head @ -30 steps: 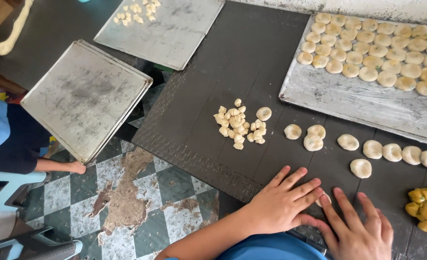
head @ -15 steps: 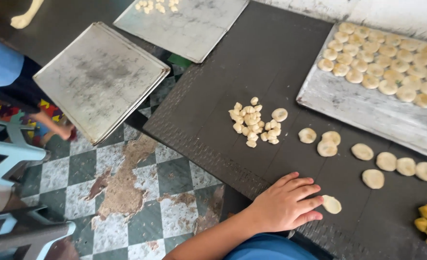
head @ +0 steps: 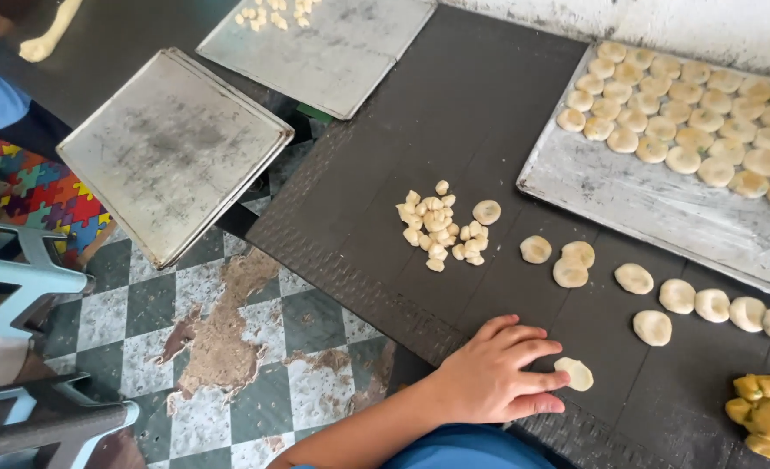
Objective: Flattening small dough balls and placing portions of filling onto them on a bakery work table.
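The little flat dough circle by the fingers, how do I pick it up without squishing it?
Probably by its rim. The flat dough disc lies on the dark table, with the left hand's fingertips at its near-left edge. Its right and far edges are free, so come from above and pinch lightly across opposite edges, because it looks thin and soft.

matt dark table (head: pixel 454 113); scuffed metal tray (head: pixel 654 208); soft dough disc (head: pixel 576 373).

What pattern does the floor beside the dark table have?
The floor is a worn green-and-white checkerboard of tiles, seen in the head view.
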